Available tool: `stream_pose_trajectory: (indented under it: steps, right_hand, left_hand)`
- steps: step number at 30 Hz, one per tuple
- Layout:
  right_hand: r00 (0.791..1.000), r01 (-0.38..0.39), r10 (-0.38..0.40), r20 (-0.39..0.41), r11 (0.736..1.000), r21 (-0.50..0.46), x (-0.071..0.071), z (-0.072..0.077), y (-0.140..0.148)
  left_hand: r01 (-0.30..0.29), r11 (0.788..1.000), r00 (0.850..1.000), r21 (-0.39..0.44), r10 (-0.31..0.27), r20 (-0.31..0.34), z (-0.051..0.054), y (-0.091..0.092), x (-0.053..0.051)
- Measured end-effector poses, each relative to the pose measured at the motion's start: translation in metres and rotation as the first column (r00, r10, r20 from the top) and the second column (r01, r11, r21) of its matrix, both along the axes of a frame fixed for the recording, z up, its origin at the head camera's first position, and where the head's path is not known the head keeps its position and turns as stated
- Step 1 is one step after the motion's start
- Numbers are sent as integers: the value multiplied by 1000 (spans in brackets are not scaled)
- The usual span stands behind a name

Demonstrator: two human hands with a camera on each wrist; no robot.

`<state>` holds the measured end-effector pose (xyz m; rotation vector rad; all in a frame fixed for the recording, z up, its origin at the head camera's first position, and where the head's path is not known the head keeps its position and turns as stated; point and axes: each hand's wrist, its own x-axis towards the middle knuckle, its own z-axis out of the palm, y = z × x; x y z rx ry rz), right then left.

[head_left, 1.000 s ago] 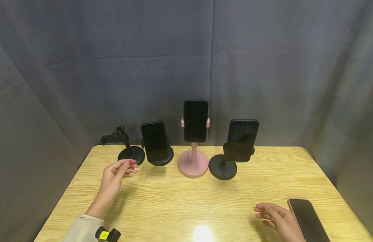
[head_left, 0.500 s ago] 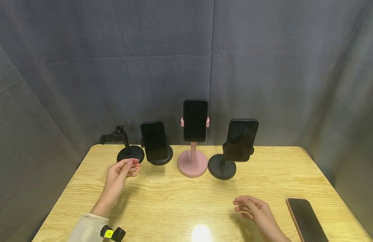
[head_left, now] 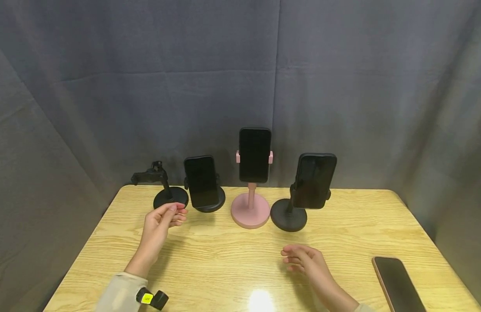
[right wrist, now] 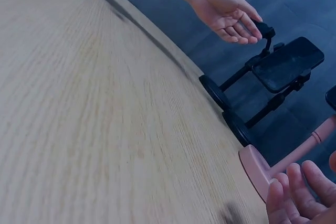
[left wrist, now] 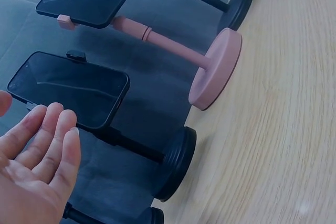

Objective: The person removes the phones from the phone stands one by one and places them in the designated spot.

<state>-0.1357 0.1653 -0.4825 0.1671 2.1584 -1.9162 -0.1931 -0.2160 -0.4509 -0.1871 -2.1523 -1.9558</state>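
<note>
My left hand (head_left: 160,225) hovers over the table at the left with fingers loosely bent and nothing in them. It is nearest to the phone-less black phone stand (head_left: 168,198) and the black stand beside it, whose clamp carries a phone (head_left: 201,181). In the left wrist view the fingers (left wrist: 65,150) partly cover that phone's lower edge. Above the middle of the table, my right hand (head_left: 306,260) is also relaxed and holds nothing. Before it stand a pink phone stand (head_left: 250,211) bearing an upright phone (head_left: 255,155), and a black stand (head_left: 288,216) with a tilted phone (head_left: 314,181).
Another phone (head_left: 398,284), in a pinkish case, lies face up at the table's right front, partly cut off by the frame. The stands line the back of the wooden table (head_left: 349,229). Grey curtains (head_left: 361,95) hang behind and at both sides.
My right hand has moved left, away from the lying phone, toward the table's middle. My left hand has shifted slightly right. The stands and phones have stayed put.
</note>
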Motion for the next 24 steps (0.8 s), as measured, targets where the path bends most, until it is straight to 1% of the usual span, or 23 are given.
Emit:
stream_pose_trajectory:
  steps: [7, 16, 24]
  right_hand:
    - [1000, -19, 19, -21, 1000, -22, -8, -2, -9]
    - [1000, -17, 16, -19, 999, -43, -14, -2, -20]
    - [998, -49, 45, -47, 995, -88, -18, -1, -32]
  left_hand:
    - [-1, 1000, 1000, 1, 1, 2, -2, 2, -1]
    - [-18, 1000, 1000, -18, 18, 16, 1, 2, -1]
    - [-22, 1000, 999, -20, 23, 35, -3, 4, -1]
